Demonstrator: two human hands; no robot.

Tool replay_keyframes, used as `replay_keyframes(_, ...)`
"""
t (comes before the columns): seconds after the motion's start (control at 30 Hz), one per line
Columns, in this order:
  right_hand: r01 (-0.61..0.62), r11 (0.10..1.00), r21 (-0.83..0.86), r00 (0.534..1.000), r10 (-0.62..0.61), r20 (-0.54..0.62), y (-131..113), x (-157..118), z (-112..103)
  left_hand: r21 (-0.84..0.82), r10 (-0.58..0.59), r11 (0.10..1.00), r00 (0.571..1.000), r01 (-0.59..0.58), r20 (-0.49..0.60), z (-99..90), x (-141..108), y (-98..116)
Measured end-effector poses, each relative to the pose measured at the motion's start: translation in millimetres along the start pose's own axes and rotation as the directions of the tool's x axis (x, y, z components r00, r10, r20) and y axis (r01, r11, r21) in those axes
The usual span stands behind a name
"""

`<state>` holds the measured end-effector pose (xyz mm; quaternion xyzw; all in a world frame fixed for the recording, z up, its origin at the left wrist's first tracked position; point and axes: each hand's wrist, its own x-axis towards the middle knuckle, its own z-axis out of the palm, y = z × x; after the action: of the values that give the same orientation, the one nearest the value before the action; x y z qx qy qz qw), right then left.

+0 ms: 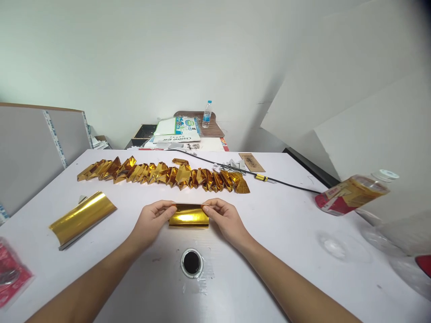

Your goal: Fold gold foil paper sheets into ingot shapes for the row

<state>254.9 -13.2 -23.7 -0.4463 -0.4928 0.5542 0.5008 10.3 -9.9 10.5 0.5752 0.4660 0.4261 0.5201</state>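
Note:
A sheet of gold foil paper (188,217), bent over along its length, lies between my two hands just above the white table. My left hand (155,219) pinches its upper left corner, thumb in front. At the upper right corner my right hand (225,218) grips it the same way. Beyond them stretches a long row of folded gold paper ingots (158,174). To the left rests a curled stack of gold foil sheets (83,219).
A round dark cable hole (191,263) sits in the white table (141,287). A black cable (286,181) crosses the back right, near a brown card (252,162). A drink bottle (353,193) stands at right, a red plastic packet (12,273) at left.

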Motion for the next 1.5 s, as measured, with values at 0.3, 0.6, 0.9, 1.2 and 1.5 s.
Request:
replay_keyframes(0.3, -0.034, 0.997, 0.064, 0.998, 0.037, -0.047, -0.3, 1.6, -2.0, 0.091, -0.008, 0.996, 0.999, 0.012, -0.045, -1.2, 0.4, -0.4)
replay_keyframes(0.6, -0.054, 0.994, 0.094, 0.995, 0.061, -0.076, -2.7, 2.6, -4.0, 0.12, -0.013, 0.993, 1.0, 0.014, -0.009, -4.2, 1.0, -5.7)
replay_keyframes(0.9, -0.05, 0.999, -0.004, 0.997, 0.05, -0.065, -1.4, 2.3, -2.4, 0.215, -0.037, 0.976, 0.999, 0.038, -0.009, -6.5, 3.1, -4.5)
replay_keyframes(1.2, 0.134, 0.591, -0.796, 0.975, -0.22, 0.001, -1.1, 11.0, 2.3, 0.795, 0.229, 0.579, 0.972, -0.179, 0.051, -2.9, 7.2, -17.1)
replay_keyframes(1.5, 0.179, 0.498, -0.849, 0.967, -0.246, 0.059, 7.3, 11.6, 2.8, 0.743, 0.325, 0.348, 0.817, -0.572, 0.477, 0.0, 12.8, -20.8)
